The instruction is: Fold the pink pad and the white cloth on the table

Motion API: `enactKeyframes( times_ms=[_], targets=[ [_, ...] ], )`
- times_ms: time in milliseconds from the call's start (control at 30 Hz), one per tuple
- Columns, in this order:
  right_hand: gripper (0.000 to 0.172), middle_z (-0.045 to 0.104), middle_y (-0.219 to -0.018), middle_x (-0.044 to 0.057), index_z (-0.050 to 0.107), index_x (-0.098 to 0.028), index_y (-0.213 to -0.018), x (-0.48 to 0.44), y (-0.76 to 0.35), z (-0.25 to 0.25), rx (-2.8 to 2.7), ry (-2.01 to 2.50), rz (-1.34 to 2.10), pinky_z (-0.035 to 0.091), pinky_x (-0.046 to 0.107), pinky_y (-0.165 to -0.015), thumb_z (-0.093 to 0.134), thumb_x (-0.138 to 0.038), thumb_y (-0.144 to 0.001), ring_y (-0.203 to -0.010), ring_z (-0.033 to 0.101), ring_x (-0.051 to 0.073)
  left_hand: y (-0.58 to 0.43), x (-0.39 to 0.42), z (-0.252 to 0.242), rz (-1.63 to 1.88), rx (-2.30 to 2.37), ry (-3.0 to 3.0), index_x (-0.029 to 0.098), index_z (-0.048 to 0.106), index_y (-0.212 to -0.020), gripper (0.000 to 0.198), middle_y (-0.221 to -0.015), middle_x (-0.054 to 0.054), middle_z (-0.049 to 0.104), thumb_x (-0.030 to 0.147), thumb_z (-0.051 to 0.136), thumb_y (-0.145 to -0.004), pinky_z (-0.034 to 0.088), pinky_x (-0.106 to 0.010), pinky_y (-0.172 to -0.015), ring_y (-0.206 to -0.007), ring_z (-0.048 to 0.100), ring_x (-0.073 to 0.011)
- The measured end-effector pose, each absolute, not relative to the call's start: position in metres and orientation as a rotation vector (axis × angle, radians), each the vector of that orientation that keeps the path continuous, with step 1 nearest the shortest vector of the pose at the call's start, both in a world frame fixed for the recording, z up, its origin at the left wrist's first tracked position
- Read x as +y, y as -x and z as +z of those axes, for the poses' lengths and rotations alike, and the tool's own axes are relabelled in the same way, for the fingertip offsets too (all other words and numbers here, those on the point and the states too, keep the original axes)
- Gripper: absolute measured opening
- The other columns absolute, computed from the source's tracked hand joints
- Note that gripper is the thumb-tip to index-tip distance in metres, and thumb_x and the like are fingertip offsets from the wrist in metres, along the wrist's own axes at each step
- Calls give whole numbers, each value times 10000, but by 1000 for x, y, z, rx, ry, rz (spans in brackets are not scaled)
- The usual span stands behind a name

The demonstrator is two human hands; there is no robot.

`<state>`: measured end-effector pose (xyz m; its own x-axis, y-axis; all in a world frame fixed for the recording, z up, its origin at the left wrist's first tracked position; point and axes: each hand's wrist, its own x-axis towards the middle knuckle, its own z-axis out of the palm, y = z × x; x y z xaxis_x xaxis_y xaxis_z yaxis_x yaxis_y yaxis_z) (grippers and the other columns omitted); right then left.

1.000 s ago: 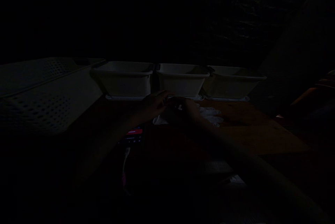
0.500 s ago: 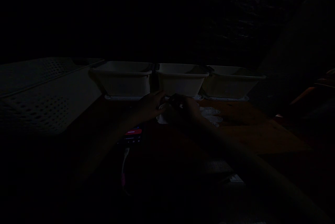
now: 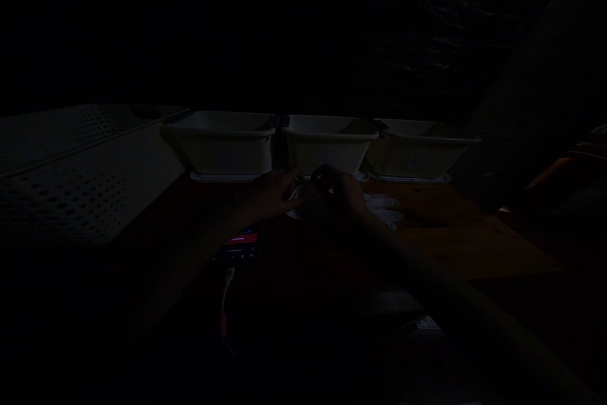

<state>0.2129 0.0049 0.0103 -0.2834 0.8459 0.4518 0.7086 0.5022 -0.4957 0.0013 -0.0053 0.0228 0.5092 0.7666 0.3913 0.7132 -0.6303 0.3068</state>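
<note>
The scene is very dark. A pale glove (image 3: 383,204) lies on the wooden table, its fingers spread toward the right. At its cuff end, my left hand (image 3: 272,195) pinches the pale material between thumb and fingers. My right hand (image 3: 345,193) is bent over the middle of the glove with curled fingers, seemingly gripping it near the cuff; the fingertips are hard to make out. Both hands are close together, and the right one hides part of the glove.
Three pale tubs, a left (image 3: 227,149), a middle (image 3: 329,151) and a right one (image 3: 417,155), stand in a row behind the hands. A perforated basket (image 3: 142,158) is at left. A lit phone (image 3: 241,246) with a cable (image 3: 225,294) lies below my left forearm. Another person's arm (image 3: 545,171) shows at far right.
My left hand has shifted slightly right, toward my right hand. The glove's cuff end has been lifted or bunched a little between them. The tubs, basket and phone have stayed put.
</note>
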Motion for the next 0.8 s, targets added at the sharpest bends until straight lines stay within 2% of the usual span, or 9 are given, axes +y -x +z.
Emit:
enactKeyframes(
  times_ms=[200, 500, 800],
  targets=[
    [245, 723, -919, 51, 655, -179, -1119, 4, -213, 10, -2047, 1255, 228, 401, 214, -677, 565, -216, -894, -781, 636, 140, -3, -7, 25, 783, 1286, -2632, 190, 596, -1173, 273, -789, 4, 652, 225, 592, -902, 394, -236, -592, -691, 621, -145],
    [220, 723, -892, 38, 654, -185, -1093, 5, -212, 10, -2028, 1254, 236, 404, 216, -676, 577, -207, -888, -772, 641, 139, -2, -6, 23, 790, 1295, -2626, 178, 607, -1199, 273, -787, -6, 665, 236, 560, -937, 382, -237, -591, -677, 625, -146],
    [220, 718, -896, 36, 654, -206, -1090, 6, -213, 7, -2008, 1260, 167, 362, 207, -615, 544, -268, -910, -740, 636, 133, -2, -2, 20, 745, 1363, -2632, 199, 618, -1175, 257, -783, -10, 669, 335, 568, -963, 364, -237, -581, -678, 628, -153]
  ],
)
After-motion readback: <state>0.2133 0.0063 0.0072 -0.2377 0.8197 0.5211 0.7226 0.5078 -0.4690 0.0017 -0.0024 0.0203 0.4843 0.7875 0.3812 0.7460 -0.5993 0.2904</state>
